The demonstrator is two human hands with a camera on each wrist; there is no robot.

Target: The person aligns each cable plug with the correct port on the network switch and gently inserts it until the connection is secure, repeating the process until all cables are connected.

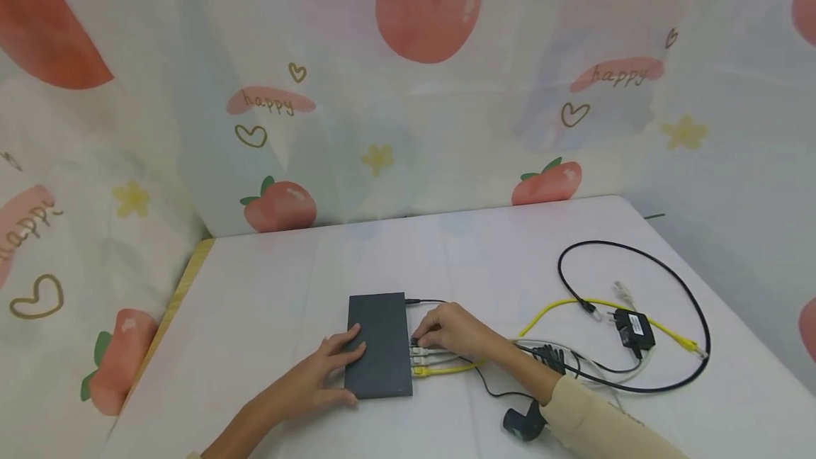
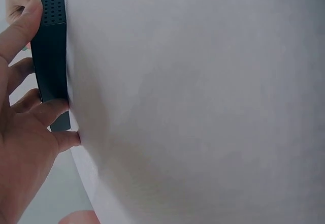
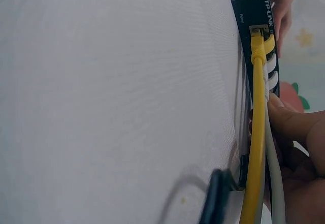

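Note:
A flat black network switch (image 1: 380, 349) marked TP-LINK lies on the table. My left hand (image 1: 325, 372) rests on its left side, with fingers spread over the top and the thumb at the near edge. At the port side, my right hand (image 1: 449, 328) pinches the plug of a black network cable (image 1: 414, 341), right at the row of ports; the plug's tip is hidden by the fingers. Beside it, light-coloured plugs (image 1: 418, 351) and a yellow network cable (image 3: 258, 92) sit in nearer ports. A thin black power lead (image 1: 426, 301) enters at the far corner.
Right of the switch lie a looped black cable (image 1: 701, 324), a yellow cable (image 1: 554, 305) and a black power adapter (image 1: 634, 329). Another black adapter (image 1: 524, 422) lies by the right forearm. A patterned curtain (image 1: 446, 112) stands behind the white-covered table (image 1: 280, 289).

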